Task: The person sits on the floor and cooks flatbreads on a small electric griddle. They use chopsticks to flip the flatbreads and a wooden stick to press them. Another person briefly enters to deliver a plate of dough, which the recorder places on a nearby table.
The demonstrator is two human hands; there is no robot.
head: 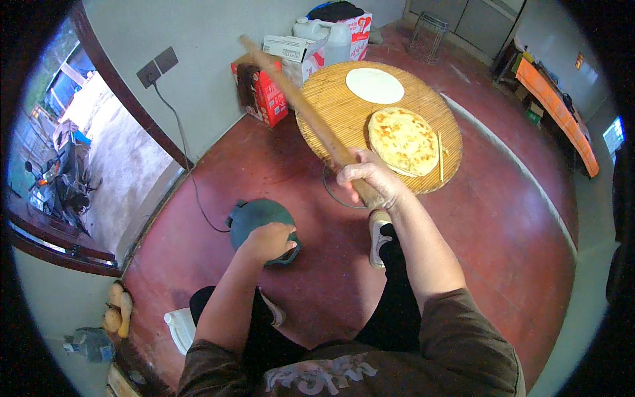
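Note:
My right hand (372,176) is closed around the near end of a long wooden rolling pin (307,111), which slants up and left. Behind that hand, a round woven mat (327,106) bears a flat white disc of raw dough (375,86). Nearer on it lies a stack of browned flatbreads (404,141), with a pair of chopsticks (440,156) at its right side. My left hand (272,241) grips the front edge of a dark green round electric griddle (260,218), apparently at its handle; the fingers are partly hidden. The griddle's lid looks down.
A power cord (191,171) runs from the wall socket (149,74) to the griddle. Cartons (265,94) and a plastic jug (337,42) stand behind the mat. At left is an open doorway (134,119). Squashes (118,307) and a white container (181,327) sit lower left.

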